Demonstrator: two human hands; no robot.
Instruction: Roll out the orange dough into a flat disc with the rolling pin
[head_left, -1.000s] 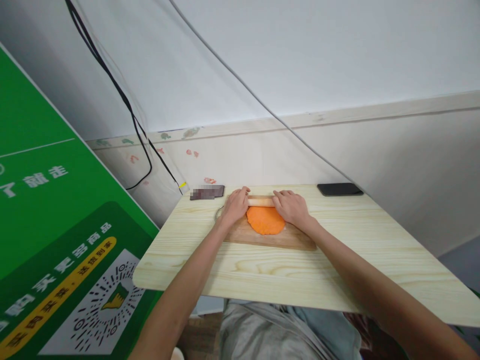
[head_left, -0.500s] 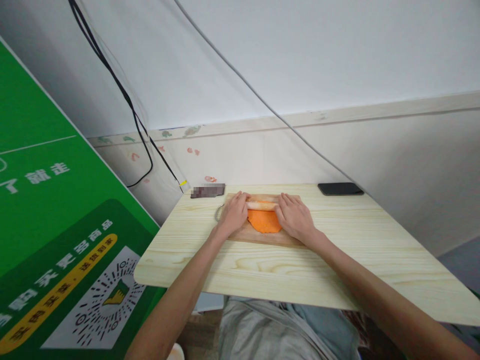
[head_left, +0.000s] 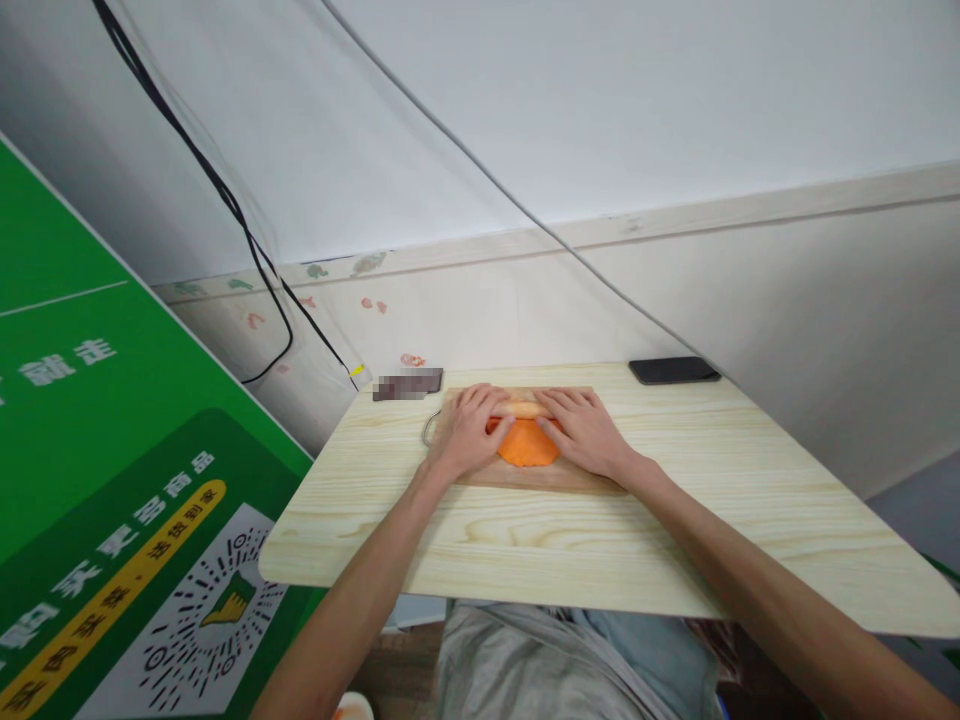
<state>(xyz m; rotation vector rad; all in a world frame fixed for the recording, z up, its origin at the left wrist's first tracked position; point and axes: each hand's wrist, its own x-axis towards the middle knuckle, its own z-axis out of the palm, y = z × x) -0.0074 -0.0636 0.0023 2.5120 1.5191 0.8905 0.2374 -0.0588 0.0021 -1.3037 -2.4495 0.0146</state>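
A flattened sheet of orange dough (head_left: 529, 445) lies on a wooden cutting board (head_left: 525, 480). Across the far part of the dough runs a pale rolling pin (head_left: 520, 409), its middle showing between my hands. My left hand (head_left: 469, 430) is on the pin's left end, fingers over it and thumb towards the dough. On the right end, my right hand (head_left: 581, 430) holds it the same way, with its thumb near the dough's edge. Both ends of the pin are hidden under my palms and fingers.
The board sits on a light wood-grain table (head_left: 480, 545) against the wall. A black phone (head_left: 673, 370) lies at the back right, and a dark, partly blurred flat object (head_left: 407, 384) at the back left. A green printed panel (head_left: 112, 480) stands to the left.
My fingers have spread further over the rolling pin, and my thumbs have come down nearer the dough. The pin stays across the far part of the dough. The camera view has shifted slightly.
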